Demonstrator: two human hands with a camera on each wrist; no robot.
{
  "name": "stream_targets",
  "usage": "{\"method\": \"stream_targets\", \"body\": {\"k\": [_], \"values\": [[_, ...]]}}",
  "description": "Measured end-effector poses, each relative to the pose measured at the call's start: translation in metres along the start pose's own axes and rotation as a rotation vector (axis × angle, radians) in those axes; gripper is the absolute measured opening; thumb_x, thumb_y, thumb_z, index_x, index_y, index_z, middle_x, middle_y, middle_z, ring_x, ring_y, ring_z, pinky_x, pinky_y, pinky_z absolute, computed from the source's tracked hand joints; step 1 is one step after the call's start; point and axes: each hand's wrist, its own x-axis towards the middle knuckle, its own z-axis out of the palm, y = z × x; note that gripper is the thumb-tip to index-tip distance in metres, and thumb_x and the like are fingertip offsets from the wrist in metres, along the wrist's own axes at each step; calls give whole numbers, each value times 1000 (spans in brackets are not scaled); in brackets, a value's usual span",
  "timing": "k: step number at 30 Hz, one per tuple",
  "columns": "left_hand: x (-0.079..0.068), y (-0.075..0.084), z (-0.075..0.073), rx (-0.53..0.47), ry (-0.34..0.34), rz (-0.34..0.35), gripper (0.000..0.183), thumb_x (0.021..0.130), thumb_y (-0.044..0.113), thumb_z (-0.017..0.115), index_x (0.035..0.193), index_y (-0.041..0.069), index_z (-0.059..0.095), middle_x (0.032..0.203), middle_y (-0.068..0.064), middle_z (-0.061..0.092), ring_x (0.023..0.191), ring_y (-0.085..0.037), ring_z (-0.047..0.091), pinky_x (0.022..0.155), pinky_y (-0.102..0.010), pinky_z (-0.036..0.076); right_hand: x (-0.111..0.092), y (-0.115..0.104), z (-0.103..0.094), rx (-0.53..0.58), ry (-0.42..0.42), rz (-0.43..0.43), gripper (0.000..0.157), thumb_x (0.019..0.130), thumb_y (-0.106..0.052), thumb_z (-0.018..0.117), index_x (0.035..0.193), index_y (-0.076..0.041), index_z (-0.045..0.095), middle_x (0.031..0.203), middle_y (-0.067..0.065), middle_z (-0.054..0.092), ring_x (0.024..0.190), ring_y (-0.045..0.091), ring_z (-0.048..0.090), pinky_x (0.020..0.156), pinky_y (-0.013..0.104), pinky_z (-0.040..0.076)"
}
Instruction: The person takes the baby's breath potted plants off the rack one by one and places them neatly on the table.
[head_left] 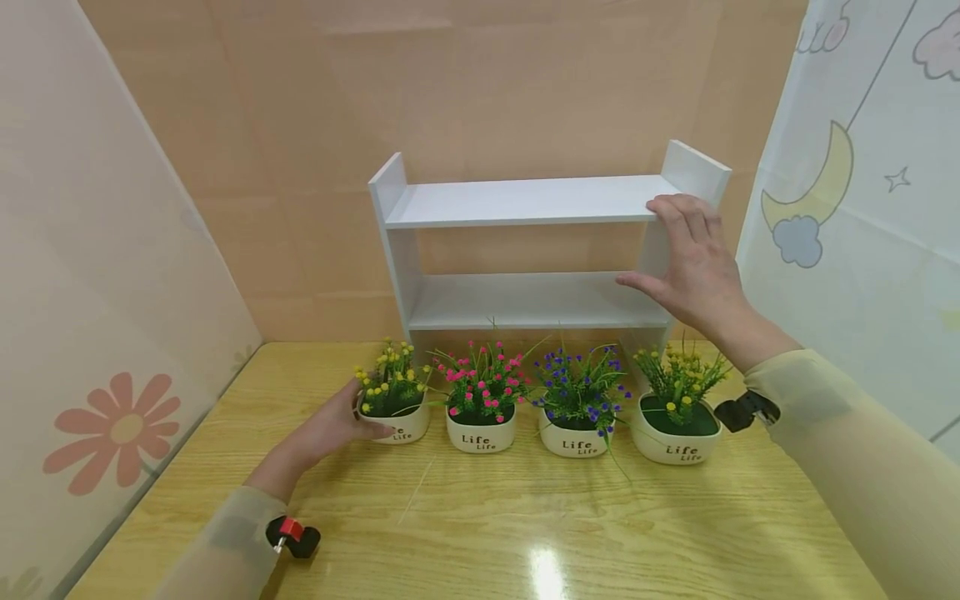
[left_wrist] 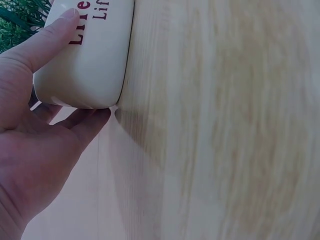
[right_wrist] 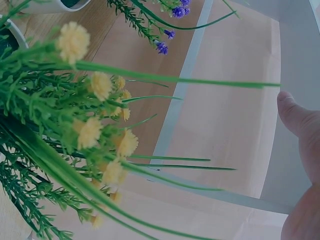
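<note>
My left hand [head_left: 341, 419] grips the leftmost flower pot, a cream planter [left_wrist: 92, 65] marked "Life" with yellow flowers [head_left: 392, 379]. In the left wrist view the thumb lies across its front and the fingers reach around its end; the pot's base is at the tabletop. My right hand [head_left: 697, 262] rests its fingertips at the right end of the white two-tier shelf's upper board [head_left: 525, 200]. Its thumb [right_wrist: 295, 112] sticks out straight, below that board. The fingers are out of sight in the right wrist view.
Three more cream pots stand in a row before the shelf: pink flowers [head_left: 483, 439], purple flowers [head_left: 576, 442] and yellow flowers [head_left: 675, 446]. Thin grass blades rise near the right forearm. Patterned wall sheets [head_left: 112, 250] flank the wooden table [head_left: 450, 517].
</note>
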Motion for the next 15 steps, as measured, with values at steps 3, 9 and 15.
{"method": "stream_targets", "body": {"k": [3, 9, 15], "values": [[-1, 0, 0, -9, -16, -6, 115, 88, 36, 97, 173, 10, 23, 174, -33, 27, 158, -57, 27, 121, -72, 37, 0, 0, 0, 1, 2, -1, 110, 79, -25, 104, 163, -6, 37, 163, 19, 36, 157, 41, 23, 127, 58, 33], [-2, 1, 2, 19, -22, -19, 118, 88, 40, 96, 173, 5, 21, 172, -37, 27, 157, -58, 30, 120, -71, 39, 0, -1, 0, 1, -2, 3, 110, 79, -25, 104, 163, -6, 37, 163, 19, 36, 157, 41, 23, 127, 58, 32], [-2, 3, 6, 12, -17, -44, 119, 86, 41, 98, 174, 11, 23, 174, -32, 29, 159, -56, 27, 125, -71, 31, 1, -1, 0, 3, -7, 8, 110, 78, -26, 104, 164, -7, 37, 164, 18, 36, 158, 41, 23, 127, 58, 33]]}}
